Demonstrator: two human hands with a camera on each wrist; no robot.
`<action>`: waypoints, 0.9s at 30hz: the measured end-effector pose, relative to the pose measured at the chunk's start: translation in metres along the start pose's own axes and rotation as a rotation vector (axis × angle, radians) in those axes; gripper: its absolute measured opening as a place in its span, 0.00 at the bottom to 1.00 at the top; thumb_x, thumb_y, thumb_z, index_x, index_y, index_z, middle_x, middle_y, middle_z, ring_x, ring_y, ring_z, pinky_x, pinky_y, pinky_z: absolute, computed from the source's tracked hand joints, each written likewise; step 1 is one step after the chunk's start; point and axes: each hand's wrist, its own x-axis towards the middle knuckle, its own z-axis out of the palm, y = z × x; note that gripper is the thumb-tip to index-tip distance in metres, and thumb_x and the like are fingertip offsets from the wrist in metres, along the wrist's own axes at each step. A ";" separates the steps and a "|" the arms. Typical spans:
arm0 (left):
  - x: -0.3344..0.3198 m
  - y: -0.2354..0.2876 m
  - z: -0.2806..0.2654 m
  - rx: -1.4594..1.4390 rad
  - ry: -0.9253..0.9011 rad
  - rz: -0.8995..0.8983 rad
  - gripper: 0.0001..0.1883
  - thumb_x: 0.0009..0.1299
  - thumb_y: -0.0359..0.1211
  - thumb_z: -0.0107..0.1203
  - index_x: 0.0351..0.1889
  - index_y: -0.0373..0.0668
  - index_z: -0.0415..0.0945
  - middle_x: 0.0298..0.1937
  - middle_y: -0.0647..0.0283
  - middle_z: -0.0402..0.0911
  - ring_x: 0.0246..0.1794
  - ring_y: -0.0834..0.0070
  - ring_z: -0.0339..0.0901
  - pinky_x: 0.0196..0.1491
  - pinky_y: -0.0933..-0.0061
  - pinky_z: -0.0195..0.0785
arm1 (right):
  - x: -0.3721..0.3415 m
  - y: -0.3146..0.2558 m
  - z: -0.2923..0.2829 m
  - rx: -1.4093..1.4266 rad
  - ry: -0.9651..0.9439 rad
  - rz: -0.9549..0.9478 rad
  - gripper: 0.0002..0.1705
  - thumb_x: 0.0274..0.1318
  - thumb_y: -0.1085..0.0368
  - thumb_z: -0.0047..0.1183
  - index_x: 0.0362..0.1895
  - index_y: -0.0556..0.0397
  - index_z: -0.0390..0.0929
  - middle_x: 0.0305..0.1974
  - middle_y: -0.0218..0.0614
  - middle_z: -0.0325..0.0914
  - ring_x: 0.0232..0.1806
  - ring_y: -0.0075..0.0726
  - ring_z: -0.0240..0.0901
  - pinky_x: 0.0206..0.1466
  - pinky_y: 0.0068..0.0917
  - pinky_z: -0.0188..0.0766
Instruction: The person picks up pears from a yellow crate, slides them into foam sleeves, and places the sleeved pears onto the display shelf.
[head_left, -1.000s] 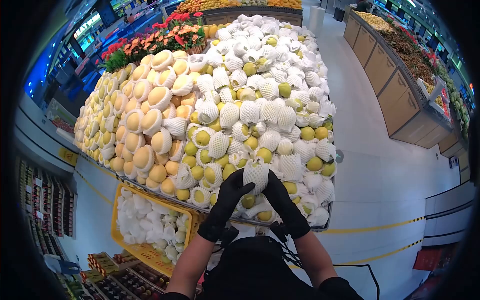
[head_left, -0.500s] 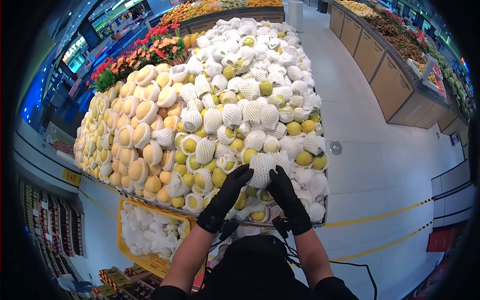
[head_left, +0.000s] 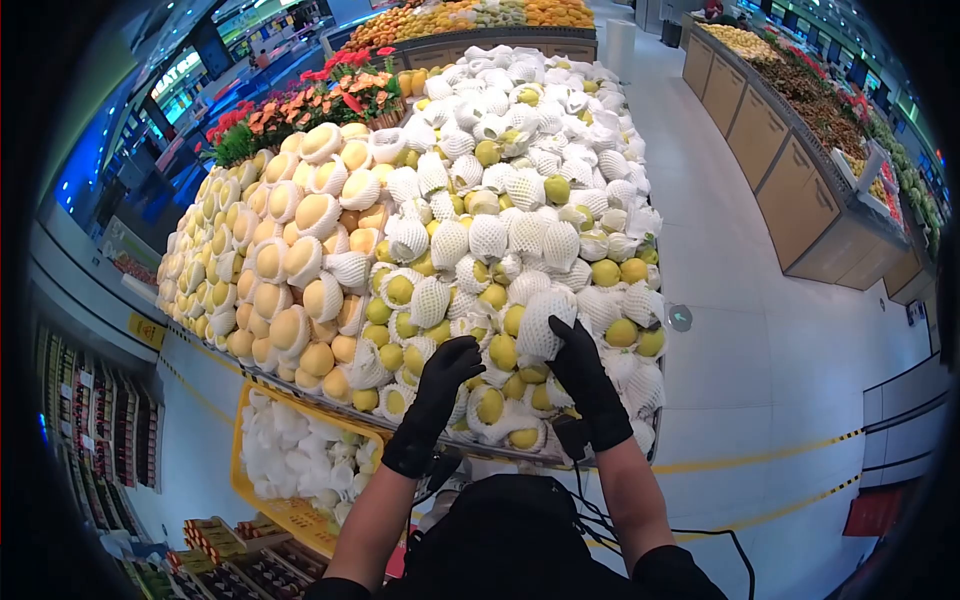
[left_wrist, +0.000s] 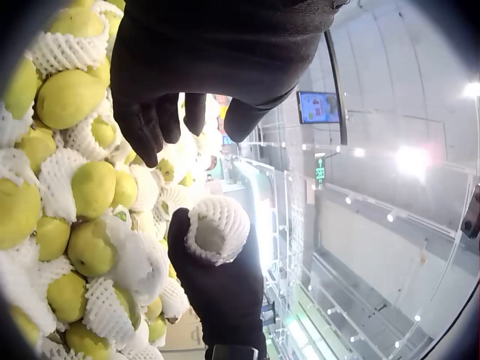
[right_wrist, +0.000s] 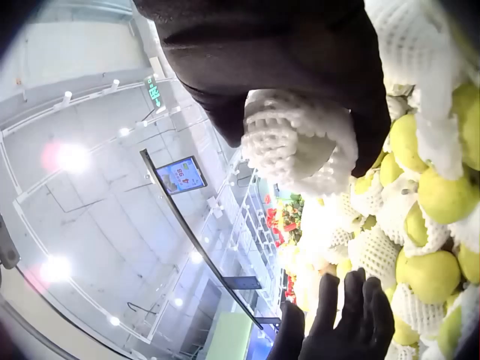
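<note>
Aisle floor runs wide and pale along the right side of the fruit display stand, reaching across to a counter with wooden cabinets. The stand's front edge passes just ahead of the person's body, and a yellow crate sits below that edge to the left. Over the heap, open air separates the two hands.

A white foam net is in the right hand, above the near part of the yellow-green pears and to the right of the left hand. Its mouth shows in both wrist views; whether a fruit fills it, one cannot tell.

Both forearms reach forward, slightly converging, in black gloves. The right thumb and fingers grip the net from its sides. The left hand holds nothing, its fingers loosely bent and the thumb apart from them, near the pears.
</note>
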 end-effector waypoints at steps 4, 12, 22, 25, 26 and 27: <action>-0.009 0.009 -0.018 -0.072 0.109 -0.009 0.17 0.69 0.31 0.53 0.54 0.35 0.68 0.48 0.58 0.75 0.46 0.71 0.76 0.52 0.67 0.72 | 0.042 -0.016 0.017 -0.017 -0.020 0.009 0.27 0.56 0.64 0.56 0.59 0.48 0.65 0.52 0.35 0.71 0.54 0.39 0.71 0.50 0.45 0.75; -0.027 0.016 -0.031 -0.179 0.204 0.018 0.18 0.67 0.30 0.55 0.54 0.34 0.69 0.48 0.58 0.76 0.47 0.70 0.76 0.53 0.68 0.72 | 0.197 -0.018 0.035 -0.403 -0.316 -0.434 0.25 0.51 0.72 0.59 0.55 0.52 0.72 0.49 0.40 0.74 0.51 0.37 0.73 0.54 0.37 0.74; -0.036 0.025 -0.019 -0.207 0.206 0.040 0.19 0.68 0.32 0.53 0.56 0.35 0.67 0.49 0.58 0.75 0.49 0.71 0.75 0.54 0.66 0.71 | 0.365 -0.007 0.085 -0.559 0.057 -0.097 0.15 0.50 0.58 0.62 0.39 0.53 0.78 0.30 0.31 0.78 0.25 0.28 0.74 0.26 0.27 0.71; -0.039 0.026 -0.021 -0.231 0.203 0.038 0.18 0.69 0.31 0.53 0.55 0.35 0.68 0.48 0.59 0.75 0.49 0.71 0.75 0.55 0.65 0.71 | 0.367 -0.011 0.093 -0.905 0.225 -0.133 0.23 0.45 0.53 0.65 0.40 0.56 0.78 0.28 0.35 0.77 0.24 0.30 0.72 0.26 0.31 0.70; -0.040 0.027 -0.022 -0.236 0.209 0.034 0.18 0.68 0.31 0.53 0.55 0.35 0.68 0.48 0.59 0.75 0.48 0.71 0.75 0.55 0.66 0.71 | 0.365 -0.012 0.095 -0.910 0.222 -0.140 0.22 0.46 0.54 0.64 0.41 0.56 0.78 0.28 0.34 0.77 0.23 0.30 0.71 0.26 0.30 0.69; -0.040 0.028 -0.022 -0.242 0.214 0.028 0.18 0.68 0.31 0.54 0.55 0.35 0.68 0.48 0.59 0.75 0.48 0.72 0.75 0.55 0.66 0.71 | 0.364 -0.012 0.093 -0.900 0.212 -0.145 0.21 0.46 0.55 0.64 0.41 0.56 0.78 0.27 0.33 0.76 0.23 0.29 0.70 0.25 0.30 0.69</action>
